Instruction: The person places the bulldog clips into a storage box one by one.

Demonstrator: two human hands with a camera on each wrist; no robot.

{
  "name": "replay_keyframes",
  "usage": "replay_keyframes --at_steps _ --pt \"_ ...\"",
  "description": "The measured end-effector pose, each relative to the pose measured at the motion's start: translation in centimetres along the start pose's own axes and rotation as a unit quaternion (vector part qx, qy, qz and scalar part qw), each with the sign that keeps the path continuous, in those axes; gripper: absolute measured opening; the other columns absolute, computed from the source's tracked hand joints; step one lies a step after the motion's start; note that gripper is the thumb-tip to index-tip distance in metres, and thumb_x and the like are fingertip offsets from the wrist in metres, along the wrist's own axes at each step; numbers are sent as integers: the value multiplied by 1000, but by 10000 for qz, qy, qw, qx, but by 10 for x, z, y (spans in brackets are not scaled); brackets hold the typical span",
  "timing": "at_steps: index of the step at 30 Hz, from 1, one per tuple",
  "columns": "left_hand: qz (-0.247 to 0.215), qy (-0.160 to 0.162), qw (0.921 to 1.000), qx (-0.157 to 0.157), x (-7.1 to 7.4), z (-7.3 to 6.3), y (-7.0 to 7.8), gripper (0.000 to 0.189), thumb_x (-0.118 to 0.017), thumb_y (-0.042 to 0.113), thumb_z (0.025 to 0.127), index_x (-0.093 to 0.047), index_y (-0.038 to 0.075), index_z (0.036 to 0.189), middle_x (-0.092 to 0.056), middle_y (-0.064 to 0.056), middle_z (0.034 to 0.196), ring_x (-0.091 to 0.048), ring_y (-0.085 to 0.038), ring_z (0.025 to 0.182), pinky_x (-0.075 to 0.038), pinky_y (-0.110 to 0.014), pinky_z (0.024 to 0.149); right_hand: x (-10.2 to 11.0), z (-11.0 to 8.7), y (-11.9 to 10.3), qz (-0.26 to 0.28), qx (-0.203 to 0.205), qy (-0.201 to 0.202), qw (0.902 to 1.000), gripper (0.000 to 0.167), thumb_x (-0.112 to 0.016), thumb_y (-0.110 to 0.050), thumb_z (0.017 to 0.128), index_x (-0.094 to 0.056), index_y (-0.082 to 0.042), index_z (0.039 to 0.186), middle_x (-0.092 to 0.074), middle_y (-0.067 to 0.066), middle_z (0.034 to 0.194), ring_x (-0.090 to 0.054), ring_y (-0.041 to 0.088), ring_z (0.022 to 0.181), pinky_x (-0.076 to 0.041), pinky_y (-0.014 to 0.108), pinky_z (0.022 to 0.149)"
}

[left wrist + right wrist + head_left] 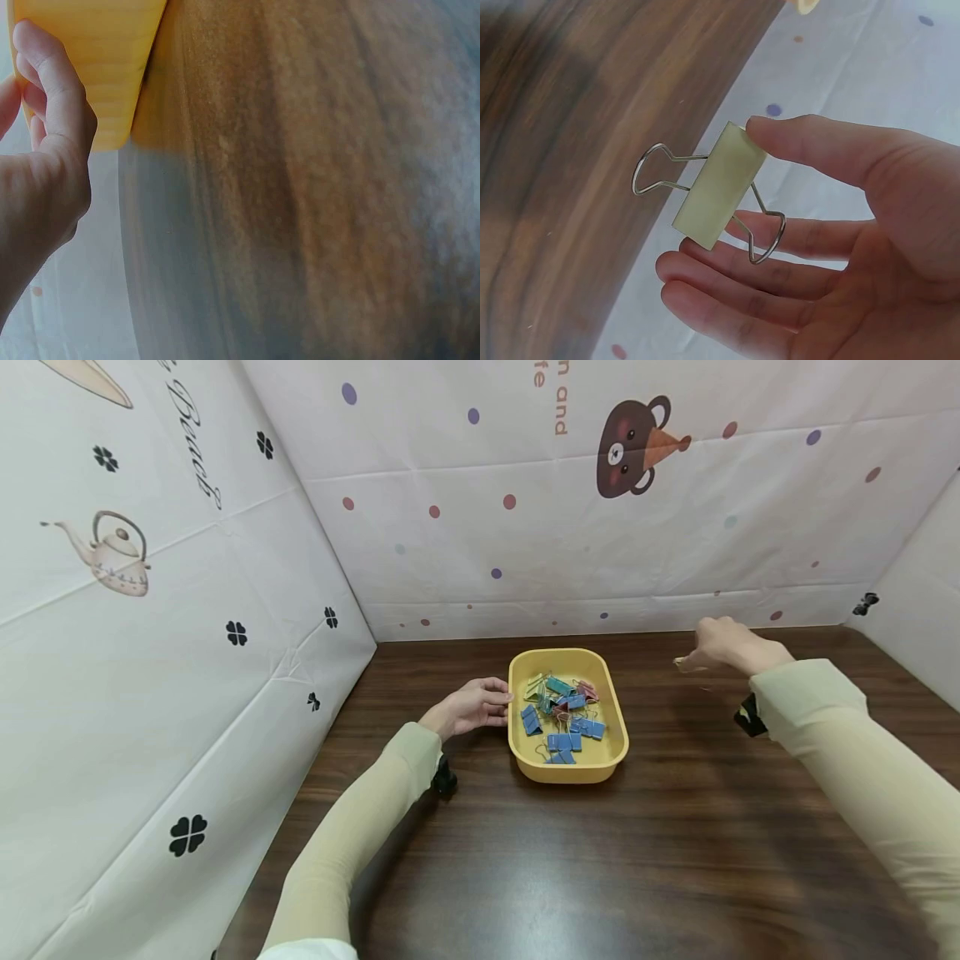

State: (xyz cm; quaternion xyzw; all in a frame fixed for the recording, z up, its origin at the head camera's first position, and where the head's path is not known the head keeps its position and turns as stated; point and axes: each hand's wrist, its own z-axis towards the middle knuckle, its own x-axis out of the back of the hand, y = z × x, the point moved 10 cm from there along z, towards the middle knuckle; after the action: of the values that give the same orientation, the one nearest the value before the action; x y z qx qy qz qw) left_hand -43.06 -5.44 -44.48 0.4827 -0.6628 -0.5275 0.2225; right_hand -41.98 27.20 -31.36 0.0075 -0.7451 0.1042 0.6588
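In the right wrist view, my right hand (810, 225) pinches a pale yellow-green binder clip (720, 187) by its body, the thumb at one end and a finger at the other. Its two wire handles stick out to either side. In the head view that hand is raised over the table, right of the yellow tray (621, 747). Several binder clips lie inside the tray, among them a blue clip (564, 742), a teal clip (558, 685) and a pink clip (587, 692). My left hand (474, 706) rests its fairly straight fingers against the tray's left side.
The tray stands on a dark brown wooden table (570, 860) near its back edge. Behind it hangs a white printed sheet (450, 552) with dots and a bear. Similar sheets line the left and right sides.
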Motion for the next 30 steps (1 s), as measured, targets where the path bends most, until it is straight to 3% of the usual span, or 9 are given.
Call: replay_keyframes --at_steps 4,30 --pt "-18 5 10000 0 0 2 -1 8 -56 2 96 -52 9 98 -58 -7 82 -57 -17 70 -54 -33 69 2 1 -16 164 70 0 9998 45 -69 -32 82 -37 -15 56 -30 -5 54 -31 12 51 -31 27 49" --pt "14 -20 10000 -24 -2 -1 0 8 -55 3 96 -50 7 100 -57 -8 85 -56 -18 71 -55 -32 69 9 17 -97 471 539 100 9974 51 -72 -31 81 -33 -18 50 -23 -8 47 -17 6 45 -21 21 44"
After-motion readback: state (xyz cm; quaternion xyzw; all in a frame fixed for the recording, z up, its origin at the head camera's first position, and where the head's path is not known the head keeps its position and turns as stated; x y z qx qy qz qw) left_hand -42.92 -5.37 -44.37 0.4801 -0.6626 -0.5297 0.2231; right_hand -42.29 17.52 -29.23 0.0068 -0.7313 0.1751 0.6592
